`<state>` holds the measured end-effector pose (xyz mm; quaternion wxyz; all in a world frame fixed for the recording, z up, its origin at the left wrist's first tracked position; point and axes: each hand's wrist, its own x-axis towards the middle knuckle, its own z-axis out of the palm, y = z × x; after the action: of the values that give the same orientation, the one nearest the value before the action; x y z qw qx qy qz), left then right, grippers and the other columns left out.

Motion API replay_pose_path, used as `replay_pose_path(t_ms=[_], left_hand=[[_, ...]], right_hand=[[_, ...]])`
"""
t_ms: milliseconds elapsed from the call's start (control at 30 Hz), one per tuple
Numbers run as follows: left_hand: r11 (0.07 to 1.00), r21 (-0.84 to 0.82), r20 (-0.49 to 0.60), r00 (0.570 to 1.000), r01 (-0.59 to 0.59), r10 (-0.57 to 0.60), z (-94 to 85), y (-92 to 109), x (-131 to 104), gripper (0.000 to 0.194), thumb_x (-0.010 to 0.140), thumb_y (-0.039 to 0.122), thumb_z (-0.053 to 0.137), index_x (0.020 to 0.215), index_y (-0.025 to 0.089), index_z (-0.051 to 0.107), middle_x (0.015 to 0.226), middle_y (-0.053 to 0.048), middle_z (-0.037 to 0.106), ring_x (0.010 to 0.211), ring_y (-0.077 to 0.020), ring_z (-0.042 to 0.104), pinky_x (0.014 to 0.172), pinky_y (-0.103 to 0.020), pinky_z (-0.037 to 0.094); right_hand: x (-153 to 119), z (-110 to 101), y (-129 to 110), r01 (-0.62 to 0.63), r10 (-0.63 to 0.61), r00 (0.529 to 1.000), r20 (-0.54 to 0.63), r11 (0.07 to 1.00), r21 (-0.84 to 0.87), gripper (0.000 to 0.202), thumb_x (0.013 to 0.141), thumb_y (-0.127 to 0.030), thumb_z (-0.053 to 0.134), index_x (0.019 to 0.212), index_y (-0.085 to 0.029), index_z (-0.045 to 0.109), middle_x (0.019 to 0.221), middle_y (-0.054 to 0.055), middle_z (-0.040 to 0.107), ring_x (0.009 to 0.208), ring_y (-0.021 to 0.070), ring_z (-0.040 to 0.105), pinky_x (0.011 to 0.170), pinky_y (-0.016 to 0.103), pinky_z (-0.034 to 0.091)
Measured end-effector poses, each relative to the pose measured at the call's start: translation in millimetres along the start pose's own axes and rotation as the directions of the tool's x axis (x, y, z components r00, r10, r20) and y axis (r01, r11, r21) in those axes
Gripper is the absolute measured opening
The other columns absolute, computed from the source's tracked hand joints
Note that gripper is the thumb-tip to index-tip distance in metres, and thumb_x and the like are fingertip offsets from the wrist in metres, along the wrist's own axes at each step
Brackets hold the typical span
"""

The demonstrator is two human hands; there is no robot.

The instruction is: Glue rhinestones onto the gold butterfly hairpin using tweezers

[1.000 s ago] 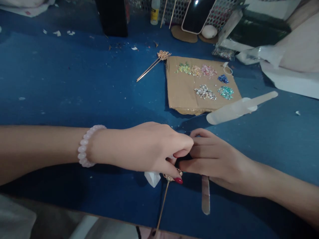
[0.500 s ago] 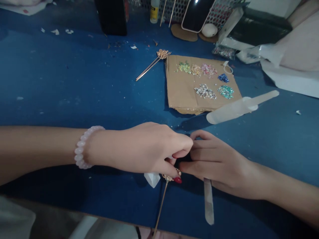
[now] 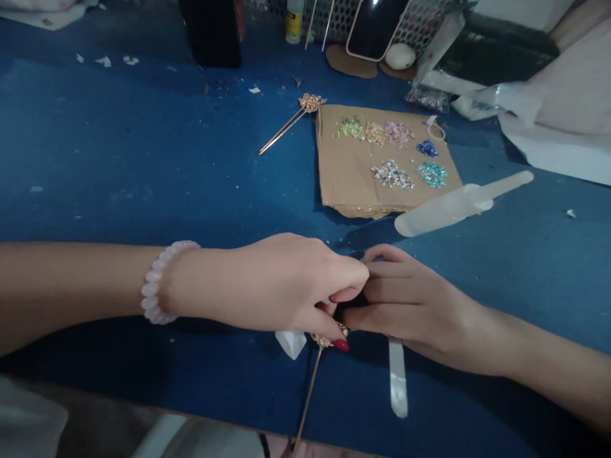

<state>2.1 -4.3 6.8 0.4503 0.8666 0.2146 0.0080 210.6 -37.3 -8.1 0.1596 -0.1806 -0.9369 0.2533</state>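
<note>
My left hand (image 3: pixel 291 283), with a pale bead bracelet at the wrist, is closed over a gold hairpin (image 3: pixel 322 340). Its thumb presses on the ornate head, and the thin shaft points down past the table's front edge. A folded white piece (image 3: pixel 291 344) juts out under this palm. Close beside it, my right hand (image 3: pixel 420 302) has its fingers curled, tips meeting near the hairpin's head. From beneath it a flat whitish stick (image 3: pixel 398 381) sticks out toward me; the grip on it is partly hidden. What lies between the two hands' fingertips is mostly covered.
Ahead, a cardboard slab (image 3: pixel 344 178) bears several piles of coloured chips, with another gold hairpin (image 3: pixel 286 127) against its left corner. A frosted bottle (image 3: pixel 434 213) lies right of it. Behind stand a phone (image 3: pixel 377 28), a black box (image 3: pixel 212 32) and a yellow-labelled bottle (image 3: pixel 293 22).
My right hand has shifted slightly upward in the picture, and the whitish stick has moved up with it. My left hand and the hairpin are almost unchanged.
</note>
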Motion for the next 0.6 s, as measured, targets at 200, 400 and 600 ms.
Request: replay_pose_path(t_ms=[200, 400, 600], left_hand=[[1.0, 0.001, 0.003, 1.0, 0.003, -0.003, -0.5, 1.0, -0.2, 0.038, 0.073, 0.022, 0.072, 0.064, 0.02, 0.035, 0.052, 0.008, 0.041, 0.046, -0.0094, 0.037, 0.042, -0.025, 0.018], [1.0, -0.009, -0.002, 1.0, 0.014, -0.014, -0.8, 1.9, -0.9, 0.04, 0.074, 0.02, 0.07, 0.064, 0.02, 0.031, 0.052, 0.008, 0.04, 0.045, -0.009, 0.036, 0.042, -0.025, 0.018], [1.0, 0.0, -0.006, 1.0, 0.028, -0.028, 0.8, 1.2, -0.2, 0.039, 0.073, 0.022, 0.071, 0.064, 0.02, 0.033, 0.052, 0.008, 0.042, 0.047, -0.0094, 0.037, 0.044, -0.025, 0.018]], right_hand=[[1.1, -0.3, -4.2, 0.038, -0.039, 0.999, -0.005, 0.991, -0.131, 0.026, 0.096, -0.011, 0.036, 0.098, -0.018, 0.061, 0.076, 0.002, 0.066, 0.071, 0.0119, 0.056, 0.085, 0.037, 0.039], [1.5, 1.3, -9.2, 0.024, -0.025, 1.0, -0.003, 0.989, -0.146, 0.022, 0.092, -0.009, 0.042, 0.086, -0.015, 0.062, 0.071, 0.001, 0.062, 0.069, 0.0111, 0.051, 0.086, 0.035, 0.039], [-1.1, 2.7, -7.4, -0.002, 0.0, 0.999, -0.033, 0.998, -0.06, 0.02, 0.091, -0.009, 0.042, 0.092, -0.017, 0.06, 0.078, 0.003, 0.066, 0.075, 0.0128, 0.056, 0.085, 0.035, 0.039]])
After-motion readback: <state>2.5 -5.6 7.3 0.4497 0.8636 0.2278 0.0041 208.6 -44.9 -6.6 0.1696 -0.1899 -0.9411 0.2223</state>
